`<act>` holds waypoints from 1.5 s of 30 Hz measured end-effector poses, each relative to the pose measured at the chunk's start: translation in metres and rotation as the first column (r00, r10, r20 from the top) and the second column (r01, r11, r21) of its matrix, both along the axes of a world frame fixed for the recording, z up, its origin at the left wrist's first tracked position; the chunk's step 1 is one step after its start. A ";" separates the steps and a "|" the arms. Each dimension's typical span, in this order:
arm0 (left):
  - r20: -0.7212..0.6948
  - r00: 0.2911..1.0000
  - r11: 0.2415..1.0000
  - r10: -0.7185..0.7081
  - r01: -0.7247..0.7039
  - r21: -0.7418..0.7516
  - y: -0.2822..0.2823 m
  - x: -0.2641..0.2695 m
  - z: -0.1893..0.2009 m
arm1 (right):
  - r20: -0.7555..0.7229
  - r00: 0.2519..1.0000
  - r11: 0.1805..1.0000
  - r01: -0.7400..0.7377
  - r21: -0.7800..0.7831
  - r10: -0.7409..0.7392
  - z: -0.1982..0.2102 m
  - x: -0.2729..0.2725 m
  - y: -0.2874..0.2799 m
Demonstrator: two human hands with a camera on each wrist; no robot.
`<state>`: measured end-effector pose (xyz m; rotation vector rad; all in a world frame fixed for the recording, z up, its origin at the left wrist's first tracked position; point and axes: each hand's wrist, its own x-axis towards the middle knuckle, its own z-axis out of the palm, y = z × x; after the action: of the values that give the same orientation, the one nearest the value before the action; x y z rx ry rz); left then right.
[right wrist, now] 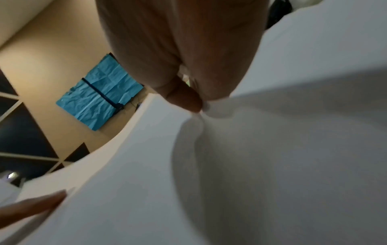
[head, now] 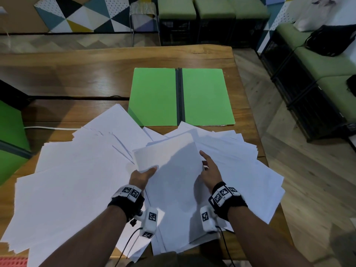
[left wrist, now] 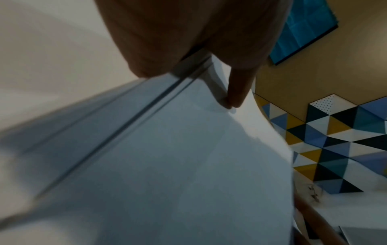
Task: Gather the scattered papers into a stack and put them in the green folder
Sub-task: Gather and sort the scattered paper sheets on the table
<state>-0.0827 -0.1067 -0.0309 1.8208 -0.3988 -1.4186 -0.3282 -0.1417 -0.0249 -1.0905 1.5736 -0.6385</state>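
The green folder (head: 154, 97) lies open and flat at the back middle of the wooden table (head: 77, 74), with a dark spine down its centre. White papers (head: 77, 170) are spread loosely across the near half of the table. Both hands hold a stack of papers (head: 173, 180) lifted slightly over the centre of the spread. My left hand (head: 149, 170) pinches its left edge, thumb (left wrist: 236, 97) on top. My right hand (head: 204, 164) pinches the right edge between thumb (right wrist: 184, 97) and fingers, with the index finger stretched forward. The fingers under the sheets are hidden.
More loose sheets (head: 240, 160) fan out right, close to the table's right edge. A second green object (head: 9, 132) sits at the left edge, with a white cable (head: 48, 128) beside it. Green benches (head: 317, 60) and a black bag (head: 331, 39) stand beyond the table.
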 end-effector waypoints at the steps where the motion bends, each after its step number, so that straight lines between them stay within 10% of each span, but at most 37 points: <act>1: 0.011 1.000 1.000 0.001 -0.001 -0.012 -0.001 0.000 0.003 | -0.016 0.999 0.999 -0.050 0.020 0.050 -0.001 -0.003 -0.002; 14: 0.297 0.938 0.980 -0.180 0.145 0.136 -0.012 0.000 0.006 | -0.290 0.899 0.936 -0.351 -0.031 0.328 0.005 -0.004 -0.023; 20: 0.443 0.878 0.981 -0.181 0.127 0.149 -0.014 0.032 0.015 | -0.777 0.396 0.825 -0.498 0.265 0.489 0.009 -0.075 -0.047; 24: 0.468 0.860 0.973 -0.203 0.125 0.193 -0.012 0.042 0.015 | -0.797 0.254 0.761 -0.547 0.348 0.548 0.009 -0.089 -0.042; 30: 0.466 0.858 0.969 -0.213 0.127 0.210 -0.011 0.041 0.017 | -0.763 0.413 0.833 -0.474 0.285 0.496 0.009 -0.089 -0.051; 39: 0.410 0.891 0.979 -0.196 0.153 0.133 -0.011 0.041 0.024 | -0.788 0.344 0.800 -0.525 0.290 0.511 0.027 -0.098 -0.053; 45: 0.435 0.873 0.973 -0.221 0.166 0.162 -0.013 0.045 0.027 | -0.732 0.619 0.930 -0.364 0.051 0.282 0.065 -0.126 -0.080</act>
<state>-0.0380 -0.1196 -0.0043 2.2659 -0.7655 -1.1535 -0.4545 -0.2220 0.0402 -1.8148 1.9378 0.0084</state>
